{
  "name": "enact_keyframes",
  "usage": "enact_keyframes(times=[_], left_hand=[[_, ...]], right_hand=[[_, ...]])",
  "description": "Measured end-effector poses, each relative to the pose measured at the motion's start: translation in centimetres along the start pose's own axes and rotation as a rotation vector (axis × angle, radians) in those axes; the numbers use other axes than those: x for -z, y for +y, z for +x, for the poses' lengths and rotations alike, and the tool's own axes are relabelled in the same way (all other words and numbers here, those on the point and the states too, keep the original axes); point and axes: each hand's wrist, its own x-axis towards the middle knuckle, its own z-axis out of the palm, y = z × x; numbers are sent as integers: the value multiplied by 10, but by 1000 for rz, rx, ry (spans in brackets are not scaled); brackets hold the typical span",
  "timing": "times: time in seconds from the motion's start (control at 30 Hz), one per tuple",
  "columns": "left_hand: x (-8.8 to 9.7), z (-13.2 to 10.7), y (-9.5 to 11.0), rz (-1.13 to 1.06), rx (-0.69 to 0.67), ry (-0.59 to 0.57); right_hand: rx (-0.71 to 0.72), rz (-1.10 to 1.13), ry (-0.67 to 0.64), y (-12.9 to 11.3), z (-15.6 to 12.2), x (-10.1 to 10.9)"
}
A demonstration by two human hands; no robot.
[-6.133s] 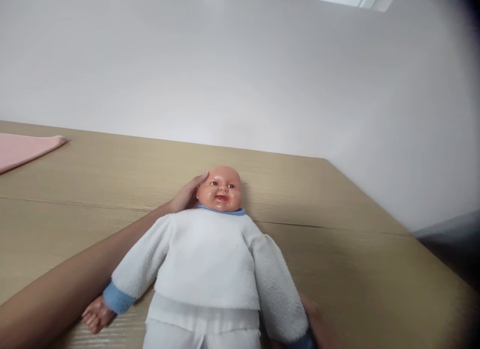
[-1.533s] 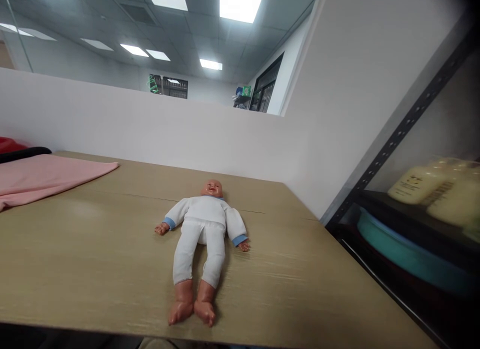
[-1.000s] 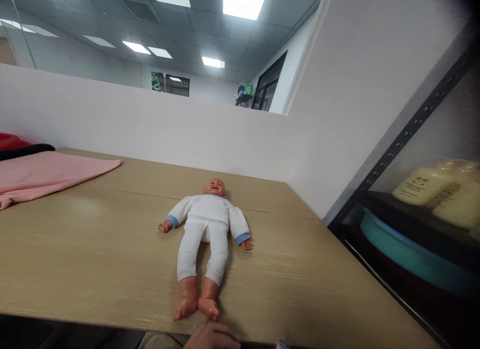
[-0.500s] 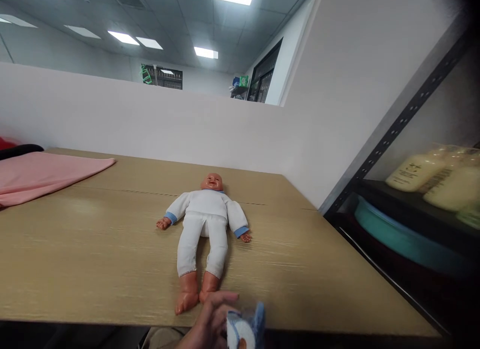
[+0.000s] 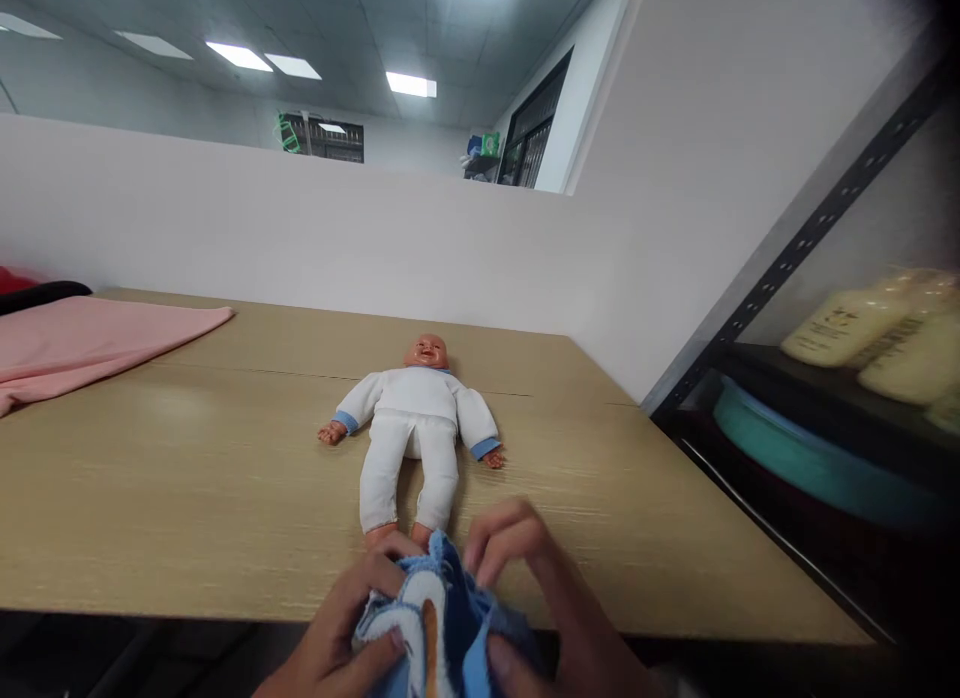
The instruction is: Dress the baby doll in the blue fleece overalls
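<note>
"Bearing pale-yellow bottles on its upper level, the shelf stands at right in my remote view; a turquoise basin sits below them."

"What does the basin hold?"

"I cannot tell; its interior is hidden from me."

"How are the hands posed?"

"The left hand is clamped on a blue cloth with white and brown patches, thumb pressed to the near face. The right hand arches opposite, fingers curled and blurred, thumb against the cloth; whether it grips, I cannot tell."

"And the cloth's position?"

"Over the near edge of the table, just before the feet of the doll. The doll lies face-up, arms spread, in white clothes with blue cuffs; a pink cloth lies well apart, at left."
</note>
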Motion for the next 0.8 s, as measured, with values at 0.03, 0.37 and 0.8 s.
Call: enact_keyframes(times=[0.03,0.37,0.8], left_hand=[[4,3,11,40,-106,2],[26,60,51,567,-542,193],[49,108,69,89,-79,-193]], right_hand=[[9,33,32,5,4,4],[-134,-91,-207,15,41,12],[41,172,-28,26,70,18]])
